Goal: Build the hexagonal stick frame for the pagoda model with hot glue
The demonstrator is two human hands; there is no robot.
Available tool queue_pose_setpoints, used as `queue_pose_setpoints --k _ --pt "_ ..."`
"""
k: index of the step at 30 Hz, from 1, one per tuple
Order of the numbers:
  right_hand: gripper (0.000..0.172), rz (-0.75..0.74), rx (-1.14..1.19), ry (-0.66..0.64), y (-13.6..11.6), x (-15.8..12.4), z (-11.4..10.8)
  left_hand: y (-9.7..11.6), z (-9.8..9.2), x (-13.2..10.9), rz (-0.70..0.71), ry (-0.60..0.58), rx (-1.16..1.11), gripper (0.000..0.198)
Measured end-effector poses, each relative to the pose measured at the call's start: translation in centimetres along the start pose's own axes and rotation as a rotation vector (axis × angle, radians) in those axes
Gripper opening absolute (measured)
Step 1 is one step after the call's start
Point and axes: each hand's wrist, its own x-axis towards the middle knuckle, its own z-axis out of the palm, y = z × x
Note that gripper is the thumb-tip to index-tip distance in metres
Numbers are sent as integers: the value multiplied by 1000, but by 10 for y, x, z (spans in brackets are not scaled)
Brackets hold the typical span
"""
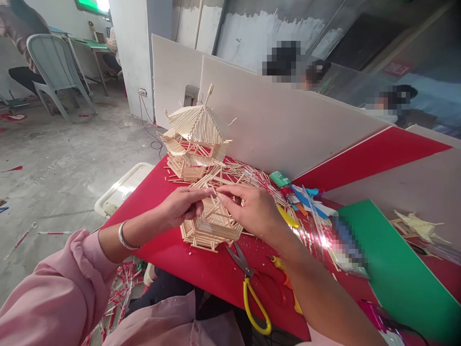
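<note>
My left hand (187,204) and my right hand (248,206) meet over a six-sided base of stacked thin wooden sticks (212,230). Thumb and fingers of each hand are pinched, with the fingertips close together on a thin wooden stick (214,193), mostly covered by the fingers. Behind my hands stands a small pagoda model (198,125) made of the same sticks, with a pointed roof. Scissors (248,274) with a yellow handle loop lie at the table's near edge, blades partly open. A yellow tool, perhaps a glue gun (284,276), lies partly behind my right forearm.
Loose sticks (248,173) are heaped on the red table (158,192). A green roll (279,179) lies by the white board (266,125) at the back. To the right are a green board (403,269) and another stick model (421,226). A white stool (126,187) stands left.
</note>
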Motion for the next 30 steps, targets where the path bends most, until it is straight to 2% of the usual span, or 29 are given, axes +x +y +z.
queue_pose_setpoints --k 30 --pt "24 -10 -22 -16 -1 1 1 0 0 -2 -13 -2 -9 24"
